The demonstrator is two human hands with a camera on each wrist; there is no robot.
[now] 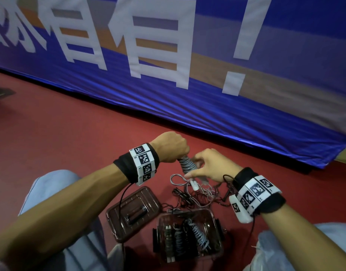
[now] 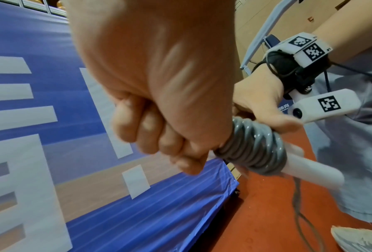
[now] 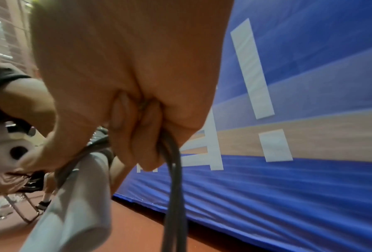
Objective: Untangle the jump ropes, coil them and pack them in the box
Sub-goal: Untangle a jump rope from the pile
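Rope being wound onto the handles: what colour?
Grey cord, coiled round white handles; clearest in the left wrist view.

Black wristbands (image 1: pixel 137 163) with checkered tags

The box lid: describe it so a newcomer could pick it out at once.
Start at the big blue banner and come down the red floor to the person's forearms. Under the left forearm lies the box lid, a flat translucent brown rectangle with a dark handle. Unlike the open box to its right, it holds no coiled ropes.
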